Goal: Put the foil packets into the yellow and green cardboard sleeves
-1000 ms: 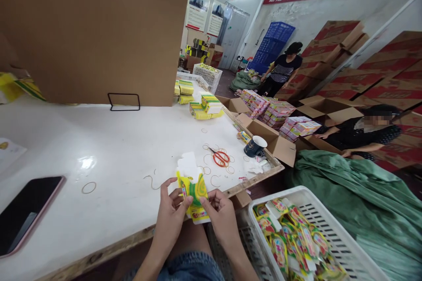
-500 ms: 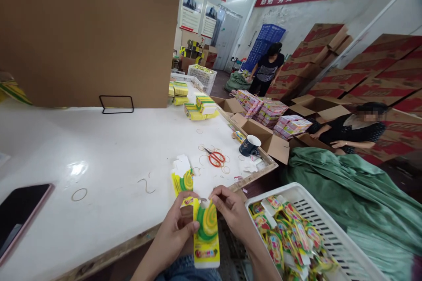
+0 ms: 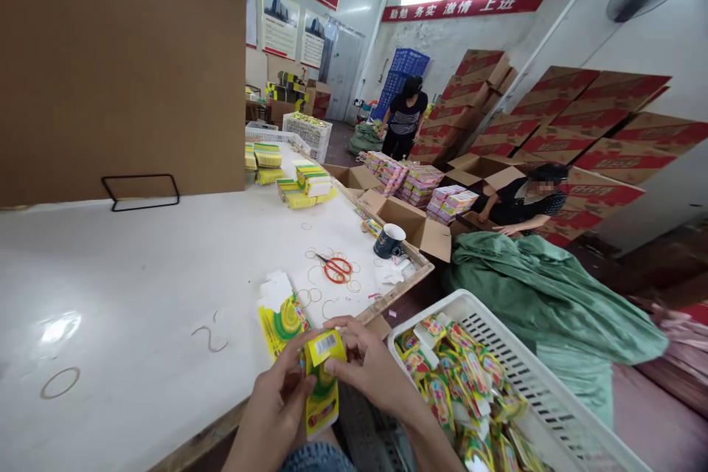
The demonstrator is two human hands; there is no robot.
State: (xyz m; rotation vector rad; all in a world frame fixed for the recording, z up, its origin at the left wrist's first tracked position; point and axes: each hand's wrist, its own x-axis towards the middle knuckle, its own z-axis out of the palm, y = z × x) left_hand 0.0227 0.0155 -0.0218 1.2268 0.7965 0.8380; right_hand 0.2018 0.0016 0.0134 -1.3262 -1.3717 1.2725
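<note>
A yellow and green printed carton (image 3: 322, 392) is held upright between my two hands at the table's near edge. My left hand (image 3: 281, 397) grips its left side with the thumb in front. On the upper right, my right hand (image 3: 365, 363) pinches it, thumb against a flap with a barcode (image 3: 325, 346) that lies bent over the front. Just beyond my left hand, flat yellow cartons (image 3: 283, 318) with white tabs lie on the white table (image 3: 166, 295). The fingers behind the carton are partly hidden.
Red-handled scissors (image 3: 337, 270) lie among rubber bands, near a dark mug (image 3: 389, 241). At right stands a white basket (image 3: 467, 302) of small cartons, beside green cloth (image 3: 531, 295). A large cardboard box (image 3: 122, 74) stands at back left. Two people are beyond the table.
The carton's top flap, formerly upright, is now bent down over the front, showing a barcode. My right thumb has moved onto it. The camera view has swung right.
</note>
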